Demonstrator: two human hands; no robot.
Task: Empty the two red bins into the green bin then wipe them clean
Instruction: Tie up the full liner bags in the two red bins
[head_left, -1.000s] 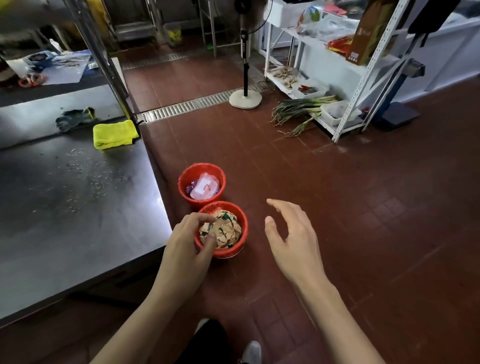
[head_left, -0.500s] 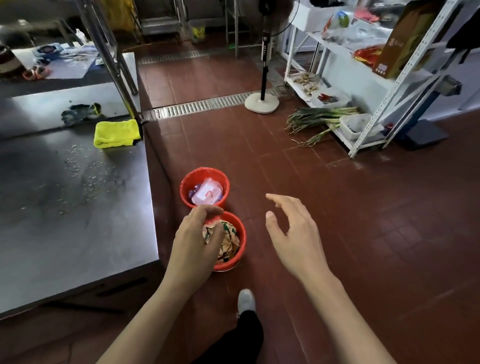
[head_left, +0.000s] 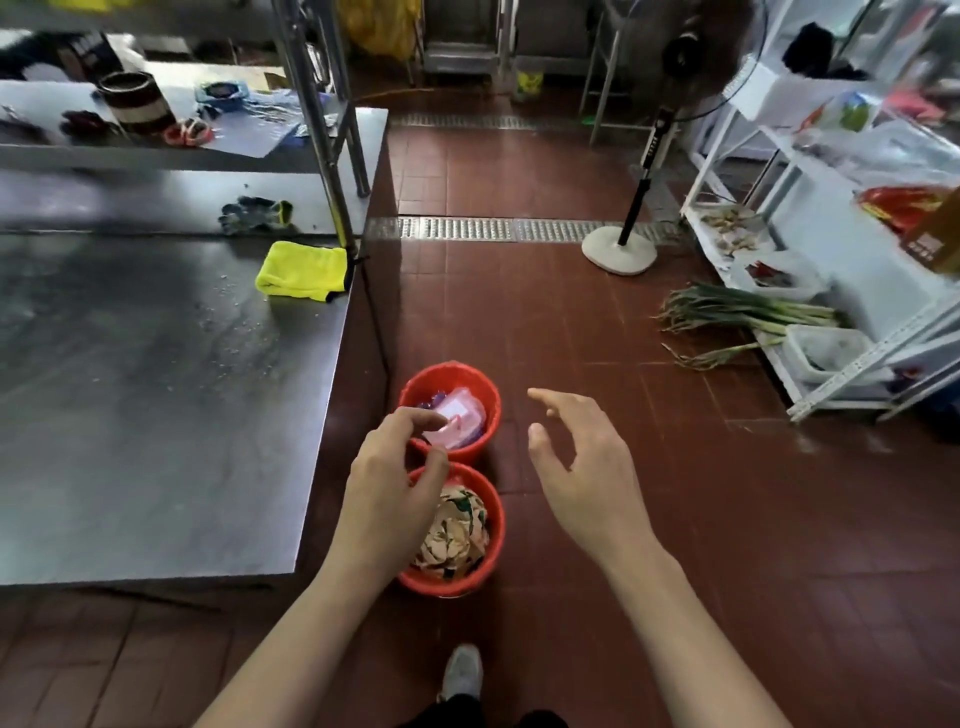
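Two red bins sit on the brown tile floor (head_left: 623, 467), touching each other, just beside the corner of the steel tabletop (head_left: 156, 415). The near red bin (head_left: 483, 551) is full of crumpled paper (head_left: 457, 530). The far red bin (head_left: 452, 379), at 12 o'clock from the near one, has a pink packet (head_left: 460, 421) inside.

My left hand (head_left: 389, 493) hangs over the spot where the two bins meet. Its grip is loosely curled, thumb and fingers close together, and I cannot tell if it touches a rim. My right hand (head_left: 582, 467) floats at 3 o'clock from the bins, grip spread apart, holding nothing.

A yellow cloth (head_left: 301, 270) lies on the tabletop at 11 o'clock from the bins. A fan stand (head_left: 621, 252) is at 1 o'clock. Green onions (head_left: 743, 317) lie on the floor at 2 o'clock, by the white shelf (head_left: 831, 395). My shoe (head_left: 462, 670) shows at 6 o'clock.
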